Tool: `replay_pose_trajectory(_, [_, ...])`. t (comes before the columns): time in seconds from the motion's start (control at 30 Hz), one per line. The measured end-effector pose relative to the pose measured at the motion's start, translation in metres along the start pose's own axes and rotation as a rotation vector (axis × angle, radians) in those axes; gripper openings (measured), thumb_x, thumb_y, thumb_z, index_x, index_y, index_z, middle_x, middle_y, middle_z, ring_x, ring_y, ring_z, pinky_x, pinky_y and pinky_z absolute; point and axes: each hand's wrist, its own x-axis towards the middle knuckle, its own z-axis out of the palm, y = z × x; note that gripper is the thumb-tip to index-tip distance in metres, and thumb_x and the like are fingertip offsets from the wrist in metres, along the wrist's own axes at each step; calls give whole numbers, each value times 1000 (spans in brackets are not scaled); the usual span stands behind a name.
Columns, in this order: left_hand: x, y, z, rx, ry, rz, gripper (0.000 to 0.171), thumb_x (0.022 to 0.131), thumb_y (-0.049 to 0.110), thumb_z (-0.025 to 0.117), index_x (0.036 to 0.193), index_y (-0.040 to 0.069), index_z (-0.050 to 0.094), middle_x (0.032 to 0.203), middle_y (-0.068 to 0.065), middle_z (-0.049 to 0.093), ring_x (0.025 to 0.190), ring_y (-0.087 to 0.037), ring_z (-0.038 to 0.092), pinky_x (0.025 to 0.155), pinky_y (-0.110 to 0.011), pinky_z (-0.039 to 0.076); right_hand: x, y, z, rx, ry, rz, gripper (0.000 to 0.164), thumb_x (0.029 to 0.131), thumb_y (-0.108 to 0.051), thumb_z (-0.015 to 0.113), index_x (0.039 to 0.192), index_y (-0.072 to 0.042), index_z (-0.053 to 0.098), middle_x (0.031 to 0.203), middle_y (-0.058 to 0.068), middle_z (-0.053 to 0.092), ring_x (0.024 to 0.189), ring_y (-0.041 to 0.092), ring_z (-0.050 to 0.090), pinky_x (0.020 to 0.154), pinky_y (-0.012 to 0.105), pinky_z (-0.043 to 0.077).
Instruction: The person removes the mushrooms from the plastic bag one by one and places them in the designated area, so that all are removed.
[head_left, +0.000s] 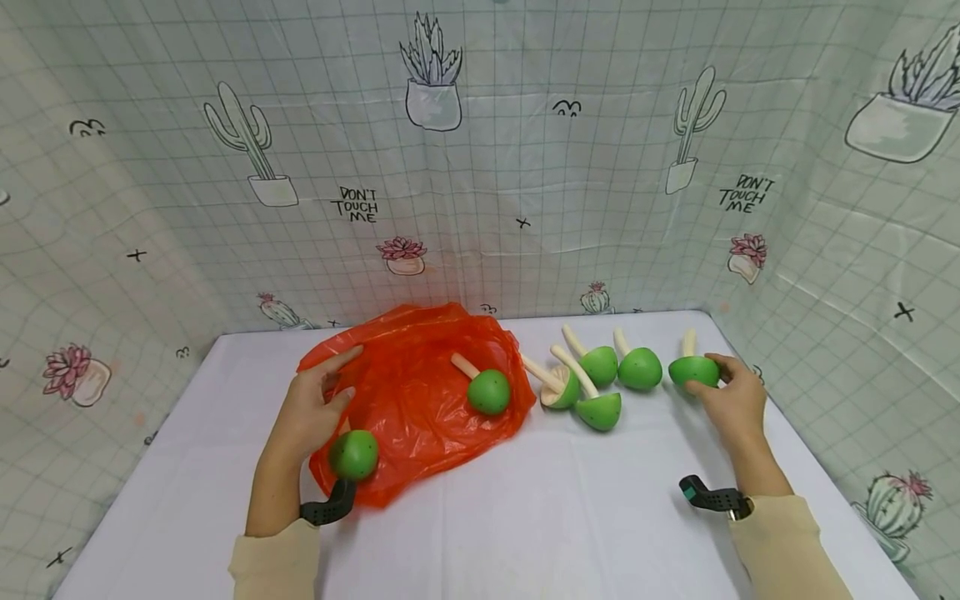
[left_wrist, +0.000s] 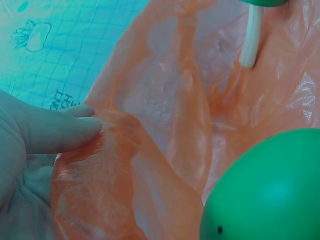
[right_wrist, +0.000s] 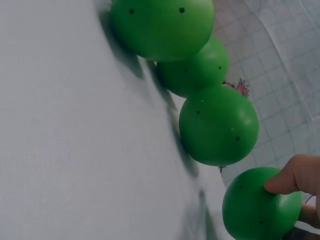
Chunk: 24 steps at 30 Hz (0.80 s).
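My left hand (head_left: 307, 412) pinches the left edge of a red plastic bag (head_left: 420, 408), thumb on the near side and fingers behind the film in the left wrist view. Two toy mushrooms with green caps lie at the bag: one mushroom (head_left: 488, 392) on its right part, another mushroom (head_left: 354, 454) beside my left wrist. Over at the right, my right hand (head_left: 738, 404) grips a green mushroom (head_left: 692, 371) by its cap between thumb and fingers, stem pointing up. The right wrist view shows the thumb pressed on that dotted cap (right_wrist: 255, 205).
Between the bag and my right hand lie several more green mushrooms (head_left: 598, 411) in a cluster, pale stems leaning away to the back left. A white-covered table (head_left: 562, 517) carries everything. Behind and beside it hangs a gridded cloth (head_left: 480, 167) with cactus drawings.
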Motion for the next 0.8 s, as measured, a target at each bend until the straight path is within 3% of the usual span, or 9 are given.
replay_pose_trajectory(0.8, [0, 1, 1, 6, 5, 8, 59, 102, -9, 58, 158, 6, 48, 157, -22, 48, 140, -47, 49, 111, -57, 45, 8, 4, 8, -93, -105, -21, 66, 92, -6, 70, 151, 8, 45, 151, 39, 45, 141, 54, 42, 115, 64, 37])
